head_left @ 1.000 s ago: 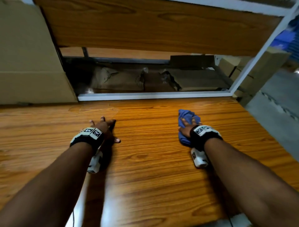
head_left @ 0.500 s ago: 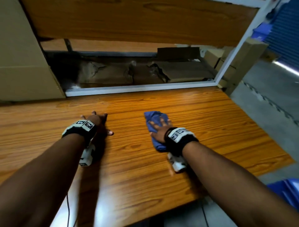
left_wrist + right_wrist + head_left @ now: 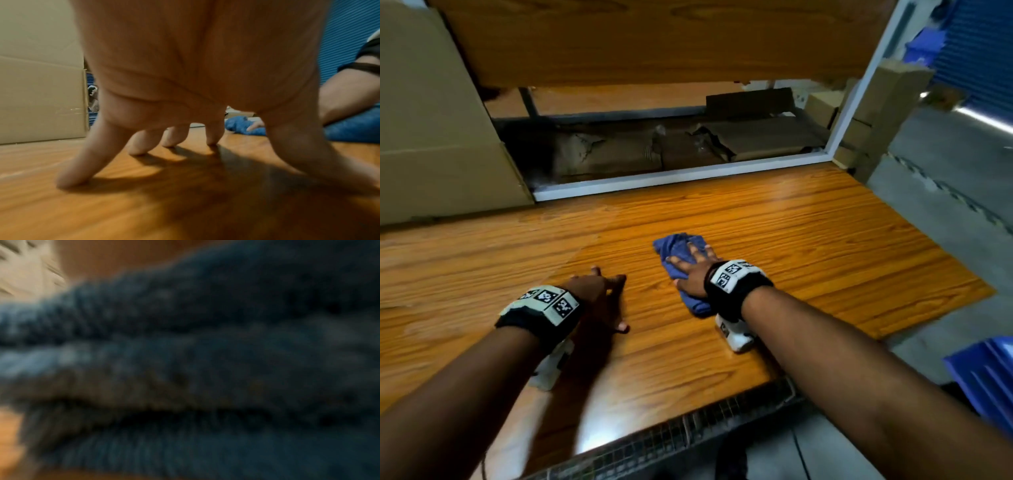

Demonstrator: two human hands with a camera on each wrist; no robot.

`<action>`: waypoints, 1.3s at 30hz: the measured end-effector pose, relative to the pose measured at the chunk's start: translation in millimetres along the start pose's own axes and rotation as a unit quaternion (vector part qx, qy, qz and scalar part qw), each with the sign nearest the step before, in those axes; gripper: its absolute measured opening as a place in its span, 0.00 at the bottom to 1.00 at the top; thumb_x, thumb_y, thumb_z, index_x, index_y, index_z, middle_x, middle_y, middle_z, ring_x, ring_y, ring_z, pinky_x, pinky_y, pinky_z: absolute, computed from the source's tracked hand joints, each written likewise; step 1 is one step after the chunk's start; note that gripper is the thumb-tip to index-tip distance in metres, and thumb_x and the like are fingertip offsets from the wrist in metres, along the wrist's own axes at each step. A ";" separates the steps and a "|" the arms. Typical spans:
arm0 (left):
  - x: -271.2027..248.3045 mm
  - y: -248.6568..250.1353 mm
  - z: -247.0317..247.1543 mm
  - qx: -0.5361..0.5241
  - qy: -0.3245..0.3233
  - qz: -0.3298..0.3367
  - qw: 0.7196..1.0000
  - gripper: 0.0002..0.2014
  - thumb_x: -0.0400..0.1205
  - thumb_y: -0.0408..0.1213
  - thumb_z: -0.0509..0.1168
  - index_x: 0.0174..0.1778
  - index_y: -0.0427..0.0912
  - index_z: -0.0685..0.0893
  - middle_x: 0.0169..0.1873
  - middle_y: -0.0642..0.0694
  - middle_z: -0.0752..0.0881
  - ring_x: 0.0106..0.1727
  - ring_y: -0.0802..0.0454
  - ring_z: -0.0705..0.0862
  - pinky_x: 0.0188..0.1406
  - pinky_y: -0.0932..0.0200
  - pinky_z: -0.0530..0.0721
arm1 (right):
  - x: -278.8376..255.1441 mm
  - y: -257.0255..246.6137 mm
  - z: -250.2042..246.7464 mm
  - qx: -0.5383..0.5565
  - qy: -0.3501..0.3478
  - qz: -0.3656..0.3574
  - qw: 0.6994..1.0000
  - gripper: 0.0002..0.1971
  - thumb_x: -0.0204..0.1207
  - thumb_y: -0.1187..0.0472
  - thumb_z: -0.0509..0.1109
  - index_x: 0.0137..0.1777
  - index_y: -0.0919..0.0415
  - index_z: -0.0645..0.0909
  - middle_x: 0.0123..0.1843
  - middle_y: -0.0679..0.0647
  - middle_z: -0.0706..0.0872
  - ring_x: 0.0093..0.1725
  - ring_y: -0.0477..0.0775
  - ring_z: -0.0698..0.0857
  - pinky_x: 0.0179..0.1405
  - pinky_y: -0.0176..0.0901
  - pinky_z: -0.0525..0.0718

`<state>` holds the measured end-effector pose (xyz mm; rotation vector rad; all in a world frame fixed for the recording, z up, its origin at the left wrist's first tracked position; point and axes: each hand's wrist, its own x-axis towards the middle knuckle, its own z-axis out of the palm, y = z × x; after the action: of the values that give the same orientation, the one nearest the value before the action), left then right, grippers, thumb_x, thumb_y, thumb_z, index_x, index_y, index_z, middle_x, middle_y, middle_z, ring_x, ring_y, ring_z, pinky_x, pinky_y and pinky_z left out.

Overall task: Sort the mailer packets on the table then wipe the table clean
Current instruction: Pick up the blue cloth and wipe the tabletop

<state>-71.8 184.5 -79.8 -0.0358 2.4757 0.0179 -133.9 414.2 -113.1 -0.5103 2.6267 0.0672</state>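
Observation:
A crumpled blue cloth [image 3: 674,248] lies on the wooden table [image 3: 825,246] a little right of centre. My right hand [image 3: 693,265] presses flat on it with straight, spread fingers. In the right wrist view the blue cloth [image 3: 205,353] fills the picture, blurred, and no fingers show. My left hand [image 3: 599,291] rests on the bare table to the left of the cloth, propped on spread fingertips [image 3: 69,177] with the palm raised and nothing held. The left wrist view shows the blue cloth [image 3: 240,126] beyond the fingers. No mailer packets are in view.
A large cardboard box [image 3: 431,137] stands at the table's back left. A wooden shelf board [image 3: 654,37] hangs over the back, with a white frame rail [image 3: 671,176] and flattened cardboard behind it. A blue bin [image 3: 986,373] sits on the floor at the right.
My right hand has slid the cloth leftward across the table, closer to my left hand. The left hand stays planted on its fingertips. The head view has shifted.

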 end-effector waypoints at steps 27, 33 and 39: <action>-28.8 6.8 22.3 -0.001 0.059 0.017 0.998 0.46 0.78 0.61 0.66 0.85 0.52 0.47 0.84 0.36 0.41 0.81 0.23 0.47 0.77 0.33 0.59 | -42.3 25.0 27.4 0.009 -0.036 0.117 0.992 0.40 0.72 0.26 0.50 0.80 0.29 0.35 0.83 0.56 0.27 0.82 0.71 0.34 0.80 0.69 0.40; -36.6 2.4 22.2 0.001 0.056 0.010 0.998 0.45 0.76 0.65 0.64 0.84 0.55 0.51 0.84 0.38 0.47 0.81 0.29 0.55 0.78 0.40 0.64 | -68.6 -27.8 34.4 -0.042 -0.008 -0.017 0.999 0.34 0.80 0.36 0.54 0.82 0.33 0.42 0.85 0.58 0.33 0.83 0.67 0.34 0.81 0.65 0.39; -69.1 10.3 54.2 0.004 0.032 0.001 0.999 0.50 0.69 0.69 0.69 0.83 0.53 0.57 0.81 0.29 0.56 0.79 0.32 0.65 0.73 0.45 0.69 | -80.8 108.6 35.3 0.049 -0.017 0.179 0.982 0.36 0.75 0.28 0.47 0.80 0.30 0.37 0.84 0.54 0.27 0.83 0.68 0.34 0.82 0.66 0.43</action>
<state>15.6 197.4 -79.8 -0.0310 2.5388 0.0064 -91.8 547.6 -112.5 0.0024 2.6402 0.0583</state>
